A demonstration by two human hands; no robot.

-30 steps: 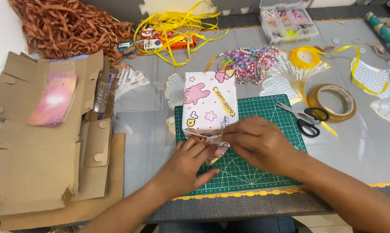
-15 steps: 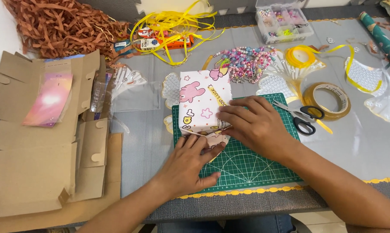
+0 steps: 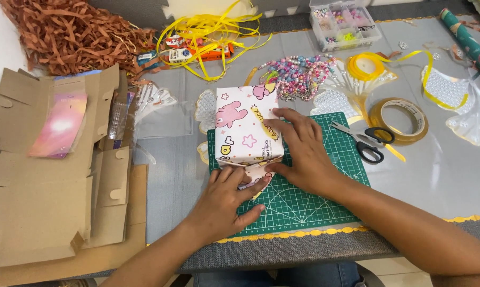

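Seen from above, a craft table runs left to right. At the far left lie flattened cardboard box pieces with a pink card on top, and a heap of brown shredded paper fills the upper left of the frame. Tangled yellow ribbon sits at top centre.

At centre, a box wrapped in white paper with pink cartoon shapes rests on the upper left part of a green cutting mat. The left hand lies flat at the box's near end, fingers spread and pressing the folded paper flap down against the mat. The right hand is open too, palm down on the box's right side, thumb tucked along the near edge.

To fold this end well, it seems wise to keep the box pinned firmly, pull the flap taut and crease it sharply before taping.

Right of the mat lie black-handled scissors and, just beside them, a roll of clear tape. Colourful beads and a clear organiser box sit above, towards the upper right.
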